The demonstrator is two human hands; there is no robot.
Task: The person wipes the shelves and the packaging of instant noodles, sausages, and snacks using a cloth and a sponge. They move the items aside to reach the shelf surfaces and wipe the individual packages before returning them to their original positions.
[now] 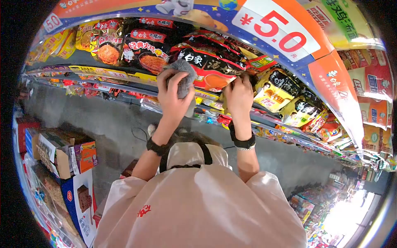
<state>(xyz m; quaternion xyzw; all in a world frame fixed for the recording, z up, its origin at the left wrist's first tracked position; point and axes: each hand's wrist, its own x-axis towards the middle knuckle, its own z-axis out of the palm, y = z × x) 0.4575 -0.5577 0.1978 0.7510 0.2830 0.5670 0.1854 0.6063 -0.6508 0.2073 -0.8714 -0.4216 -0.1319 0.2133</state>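
Note:
My left hand is closed around a grey fluffy cloth, which rests against the front of a shelf of instant noodle packets. My right hand grips the lower right corner of a black and red noodle packet, its fingertips partly hidden behind the edge. Left of the cloth lies a black packet with a noodle picture. Yellow and black packets sit just right of my right hand. Dark bands circle both wrists.
A price banner arches over the shelf. Yellow price strips run along the shelf edge, with more goods on lower shelves. Opened cardboard boxes stand on the left, and hanging packets are at the far right. Grey floor shows below.

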